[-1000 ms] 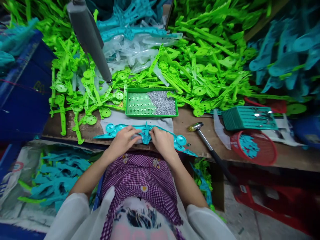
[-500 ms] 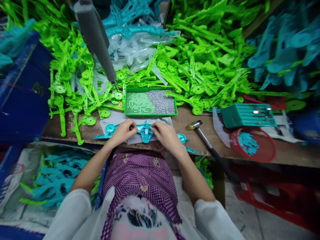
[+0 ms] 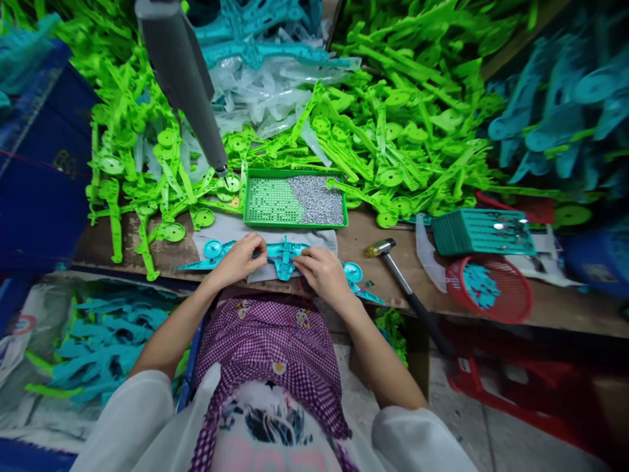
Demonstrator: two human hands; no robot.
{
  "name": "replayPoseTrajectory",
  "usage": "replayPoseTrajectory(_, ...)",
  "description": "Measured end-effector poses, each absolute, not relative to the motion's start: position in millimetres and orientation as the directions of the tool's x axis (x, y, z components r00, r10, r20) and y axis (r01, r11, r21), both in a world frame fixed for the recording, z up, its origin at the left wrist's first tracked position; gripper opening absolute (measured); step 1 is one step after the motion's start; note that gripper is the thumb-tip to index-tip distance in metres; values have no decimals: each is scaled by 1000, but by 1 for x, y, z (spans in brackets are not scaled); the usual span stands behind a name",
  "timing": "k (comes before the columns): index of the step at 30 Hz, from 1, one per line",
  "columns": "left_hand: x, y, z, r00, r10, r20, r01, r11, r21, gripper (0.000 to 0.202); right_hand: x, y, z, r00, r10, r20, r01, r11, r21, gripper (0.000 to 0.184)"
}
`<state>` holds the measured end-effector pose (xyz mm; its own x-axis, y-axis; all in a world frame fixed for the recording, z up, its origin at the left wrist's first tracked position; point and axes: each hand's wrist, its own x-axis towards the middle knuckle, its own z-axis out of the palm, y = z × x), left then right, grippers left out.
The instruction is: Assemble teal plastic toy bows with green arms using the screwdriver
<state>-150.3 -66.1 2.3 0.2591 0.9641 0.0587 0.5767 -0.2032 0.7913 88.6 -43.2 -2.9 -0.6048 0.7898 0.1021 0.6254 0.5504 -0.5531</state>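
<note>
A long light-blue plastic part (image 3: 284, 261) lies across a grey cloth (image 3: 314, 237) at the near edge of the workbench, a round ring at each end. My left hand (image 3: 243, 257) rests over its left arm, thumb and fingers pinched together; what is between them is too small to make out. Just right of the part's middle, my right hand (image 3: 319, 272) has its fingertips closed on a thin red wire (image 3: 300, 286). The wire hangs down toward the checked apron.
Beyond the part stands a green tray (image 3: 247, 200) of small metal screws, with a grey power screwdriver (image 3: 191, 92) hanging above its left end. A hammer (image 3: 400, 272), a red basket (image 3: 523, 295) and teal trays (image 3: 445, 235) sit right. Green plastic parts (image 3: 388, 141) are heaped behind.
My right hand has shifted slightly left and down, its fingertips now over the part's middle. My left hand stays almost in place. The whole view has moved a little.
</note>
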Motion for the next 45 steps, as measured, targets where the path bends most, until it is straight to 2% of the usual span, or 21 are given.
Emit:
replayPoseTrajectory(4, -152, -66, -1, 141, 989, 53, 496, -117, 860, 6, 93, -42, 3, -533, 838, 114, 523, 432, -735, 27)
replayPoseTrajectory(7, -151, -67, -1, 67, 993, 101, 492, -121, 862, 9, 93, -43, 10, -573, 816, 74, 551, 451, -702, 23)
replayPoseTrajectory(9, -150, -70, 2, 46, 984, 174, 593, -167, 788, 11, 91, -39, 14, -639, 769, 14, 586, 498, -639, 19)
replayPoseTrajectory(11, -151, -74, 5, 48, 968, 247, 719, -205, 664, 11, 89, -34, 17, -672, 740, -17, 581, 513, -632, 15)
replayPoseTrajectory(14, -158, -81, 5, 98, 966, 241, 796, -221, 564, 11, 88, -26, 16, -702, 712, -19, 557, 533, -637, 17)
replayPoseTrajectory(21, -168, -83, 2, 178, 973, 144, 735, -229, 638, 12, 87, -30, 7, -705, 709, 17, 571, 582, -578, 24)
replayPoseTrajectory(25, -167, -81, 6, 200, 975, 92, 703, -208, 680, 13, 88, -30, 9, -773, 634, -16, 552, 660, -510, 27)
replayPoseTrajectory(27, -169, -80, 6, 170, 979, 108, 655, -194, 730, 14, 91, -28, 9, -802, 598, -11, 512, 676, -530, 27)
replayPoseTrajectory(29, -172, -79, 5, 85, 985, 152, 614, -171, 771, 15, 93, -24, 6, -802, 597, 19, 468, 647, -602, 27)
replayPoseTrajectory(32, -178, -75, -1, -122, 970, 210, 567, -105, 817, 18, 97, -19, 4, -722, 687, 82, 421, 530, -736, 28)
replayPoseTrajectory(35, -183, -73, -5, -349, 920, 178, 381, -35, 924, 22, 105, -23, 15, -586, 792, 171, 397, 465, -792, 28)
replayPoseTrajectory(37, -185, -74, -3, -454, 879, 149, 276, -20, 961, 24, 114, -39, 28, -411, 877, 251, 467, 438, -768, 24)
replayPoseTrajectory(38, -186, -76, 0, -478, 862, 165, 294, -20, 956, 24, 120, -52, 33, -286, 911, 296, 532, 408, -742, 22)
replayPoseTrajectory(40, -191, -80, 7, -459, 849, 261, 467, -20, 884, 22, 131, -83, 38, -18, 902, 431, 659, 335, -674, 19)
replayPoseTrajectory(41, -195, -83, 10, -430, 844, 321, 574, -19, 819, 20, 135, -99, 36, -5, 880, 474, 697, 343, -630, 16)
replayPoseTrajectory(43, -205, -86, 15, -395, 817, 420, 719, -9, 695, 18, 140, -124, 24, -124, 871, 475, 774, 385, -504, 15)
replayPoseTrajectory(45, -216, -86, 14, -430, 770, 472, 747, 10, 664, 18, 142, -136, 9, -183, 881, 437, 838, 372, -399, 25)
